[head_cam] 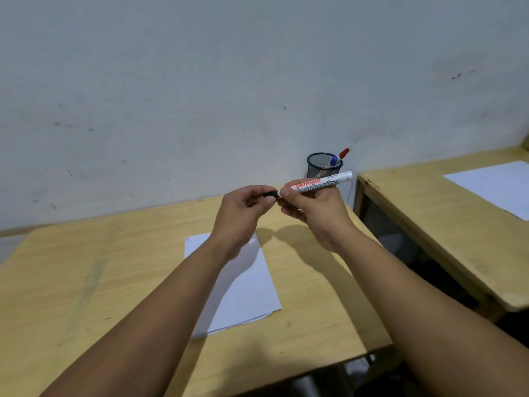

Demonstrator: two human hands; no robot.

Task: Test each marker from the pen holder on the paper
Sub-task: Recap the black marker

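I hold a white board marker level above the desk, my right hand wrapped around its barrel. My left hand pinches the black cap at the marker's left end; whether the cap is on or just off the tip I cannot tell. Below my forearms lie white paper sheets with small red marks at the top left corner. A black mesh pen holder stands by the wall behind my hands, with a red-capped marker and a blue-capped marker in it.
The wooden desk ends at a grey wall behind. A second wooden desk stands to the right across a narrow gap, with another white sheet on it.
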